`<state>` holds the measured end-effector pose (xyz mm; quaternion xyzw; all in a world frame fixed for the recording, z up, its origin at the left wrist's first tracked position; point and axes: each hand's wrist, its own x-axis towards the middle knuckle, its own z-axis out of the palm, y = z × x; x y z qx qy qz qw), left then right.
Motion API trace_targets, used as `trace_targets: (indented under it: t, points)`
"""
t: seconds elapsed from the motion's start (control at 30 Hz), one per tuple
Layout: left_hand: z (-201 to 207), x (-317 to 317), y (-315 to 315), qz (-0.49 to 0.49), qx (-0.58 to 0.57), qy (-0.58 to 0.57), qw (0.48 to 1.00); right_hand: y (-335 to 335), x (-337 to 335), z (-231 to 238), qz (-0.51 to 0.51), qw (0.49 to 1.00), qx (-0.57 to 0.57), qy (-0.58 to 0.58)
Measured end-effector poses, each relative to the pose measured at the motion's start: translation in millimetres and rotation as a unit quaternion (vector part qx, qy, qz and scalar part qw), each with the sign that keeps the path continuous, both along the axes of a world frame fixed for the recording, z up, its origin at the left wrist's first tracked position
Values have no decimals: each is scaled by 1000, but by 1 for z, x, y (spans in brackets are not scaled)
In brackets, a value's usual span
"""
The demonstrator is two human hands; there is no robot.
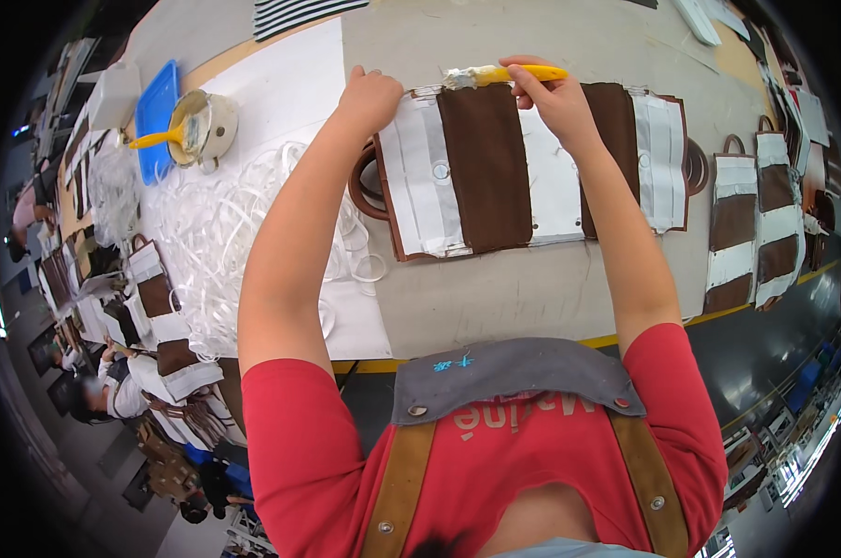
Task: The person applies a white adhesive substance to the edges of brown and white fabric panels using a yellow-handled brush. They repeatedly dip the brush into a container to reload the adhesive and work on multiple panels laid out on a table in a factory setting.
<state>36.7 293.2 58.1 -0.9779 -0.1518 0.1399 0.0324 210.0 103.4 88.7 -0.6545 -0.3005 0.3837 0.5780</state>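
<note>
The worktop (532, 307) carries a brown-and-white bag panel (486, 172), set back from its near edge. The right hand (553, 99) narrowly grips a yellow brush (487, 76), bristles at the panel's far edge. The left hand (372, 98) curls at the panel's far left corner; whether it pinches anything, I cannot tell.

We are seeing matt, cloth-like brown panels (486, 172), a smooth plastic brush handle (549, 73) and a plastic tray (157, 102).
</note>
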Motion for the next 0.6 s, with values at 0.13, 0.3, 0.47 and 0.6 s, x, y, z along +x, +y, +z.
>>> trace_targets:
  t: [0.13, 0.3, 0.47, 0.6]
  points:
    - [2, 4, 1, 14, -2, 45, 999, -15, 5, -4, -36, 999, 20, 25]
    - [0, -1, 1, 85, -73, 10, 994, -26, 11, -11, -58, 997, 28, 32]
    - [0, -7, 15, 188, -231, -4, 954, -28, 11, -7, -64, 997, 42, 31]
    - [8, -1, 20, 181, -244, 12, 953, -34, 13, -4, -77, 996, 45, 31]
